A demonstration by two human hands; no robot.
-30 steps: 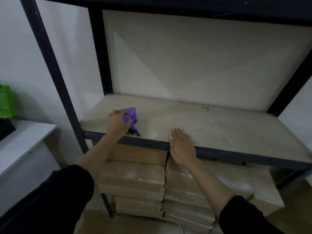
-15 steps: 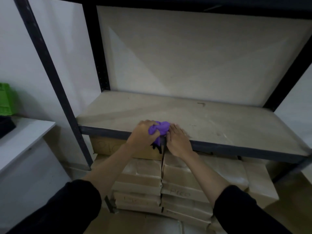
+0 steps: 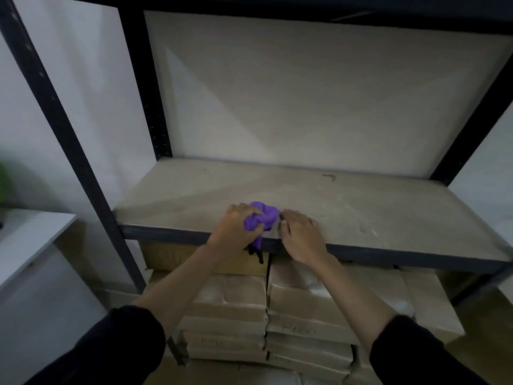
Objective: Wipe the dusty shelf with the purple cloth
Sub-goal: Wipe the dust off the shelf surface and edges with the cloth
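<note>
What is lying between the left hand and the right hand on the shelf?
The bunched purple cloth, gripped by the left hand; the right hand lies beside it on the shelf.

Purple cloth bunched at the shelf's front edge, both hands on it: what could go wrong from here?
1. The crumpled purple cloth sits at the front lip of the beige dusty shelf board, a dark part hanging over the edge; it may slip onto the stacked brown cardboard boxes below.
2. Bunched in the left hand, it touches little surface and may leave dust streaks.
3. The right hand rests on the unwiped board, possibly smearing dust.
</note>
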